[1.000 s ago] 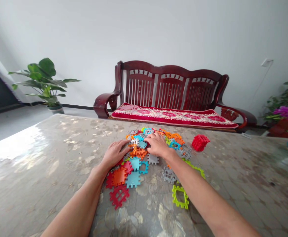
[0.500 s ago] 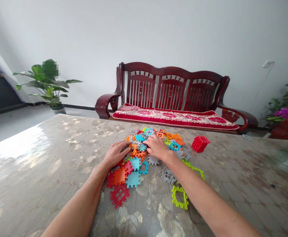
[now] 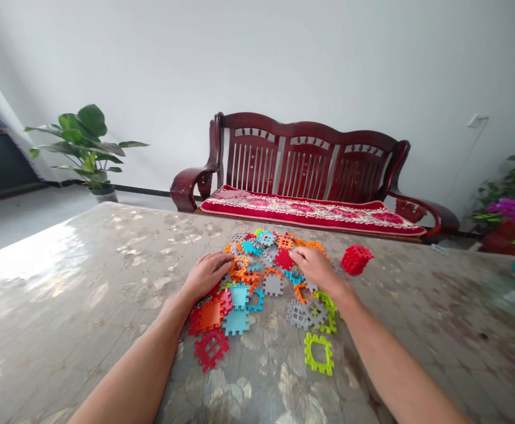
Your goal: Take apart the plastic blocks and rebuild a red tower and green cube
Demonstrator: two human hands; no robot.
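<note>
Notched plastic building tiles in several colours lie heaped on the table. My left hand (image 3: pixel 208 274) rests along the heap's left side, fingers stretched out beside an orange frame tile (image 3: pixel 239 266); nothing shows in its grasp. At the right of the heap, my right hand (image 3: pixel 316 268) has its thumb and fingertips closed on the edge of a red tile (image 3: pixel 283 259). A grey tile (image 3: pixel 273 285) and a light blue tile (image 3: pixel 236 322) lie nearer to me. A green frame tile (image 3: pixel 319 354) is apart at the front right.
A red block of joined tiles (image 3: pixel 356 259) stands right of the heap on the patterned table (image 3: pixel 120 318). Past the far edge is a wooden bench (image 3: pixel 308 159) with a red cushion. Potted plants (image 3: pixel 87 144) stand at left and right.
My right hand has moved right from the middle of the heap, and a red tile now shows at its fingertips. Tiles beneath it have shifted. My left hand has barely moved.
</note>
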